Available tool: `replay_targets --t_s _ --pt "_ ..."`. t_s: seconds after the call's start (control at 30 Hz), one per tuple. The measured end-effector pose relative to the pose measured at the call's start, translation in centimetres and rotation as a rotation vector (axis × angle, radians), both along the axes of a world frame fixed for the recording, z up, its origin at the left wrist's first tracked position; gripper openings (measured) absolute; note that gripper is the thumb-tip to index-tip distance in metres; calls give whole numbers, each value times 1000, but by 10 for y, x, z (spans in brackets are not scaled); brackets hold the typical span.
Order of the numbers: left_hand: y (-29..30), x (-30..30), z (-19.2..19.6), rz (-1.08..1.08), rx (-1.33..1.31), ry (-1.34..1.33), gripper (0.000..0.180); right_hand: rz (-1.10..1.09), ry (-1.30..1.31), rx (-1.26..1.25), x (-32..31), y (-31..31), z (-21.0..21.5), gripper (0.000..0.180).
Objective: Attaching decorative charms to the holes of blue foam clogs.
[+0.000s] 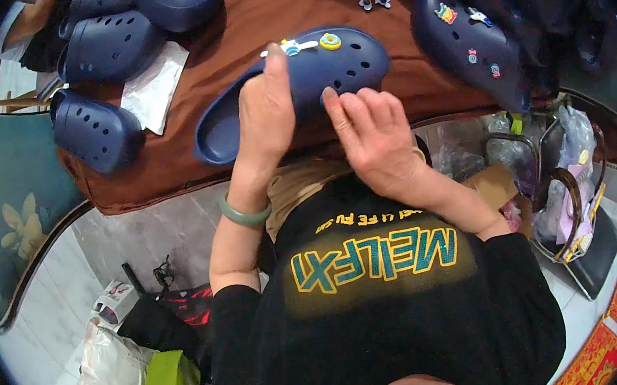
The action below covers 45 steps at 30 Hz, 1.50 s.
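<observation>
A black sweatshirt (381,312) fills the foreground as the left hand (264,114) clasps a navy foam clog (297,88) at its side wall over the brown-covered table (259,10); the right hand (374,137) rests loosely curled against it (light, flexible, likely best gripped by the rim).

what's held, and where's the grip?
Left hand grips the navy foam clog across its middle, thumb on top; right hand touches its near side edge.
</observation>
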<state>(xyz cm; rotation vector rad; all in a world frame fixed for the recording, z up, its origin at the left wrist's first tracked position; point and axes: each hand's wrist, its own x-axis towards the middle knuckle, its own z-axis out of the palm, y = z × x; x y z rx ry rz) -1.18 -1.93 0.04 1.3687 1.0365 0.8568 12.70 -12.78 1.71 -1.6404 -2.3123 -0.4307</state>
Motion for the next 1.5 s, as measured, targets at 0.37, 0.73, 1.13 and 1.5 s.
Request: replay_targets --t_s 0.37,0.73,1.13,1.5 --pt "8 1 15 -217 402 249 34 15 143 -92 5 19 0 53" --pt "-7 -9 22 -309 298 147 25 -26 993 -429 20 -2 -7 60" --pt "-9 -2 24 -175 455 272 27 52 563 30 33 34 8 34" --pt "0 -12 13 -292 231 105 23 311 772 1 37 45 -7 28"
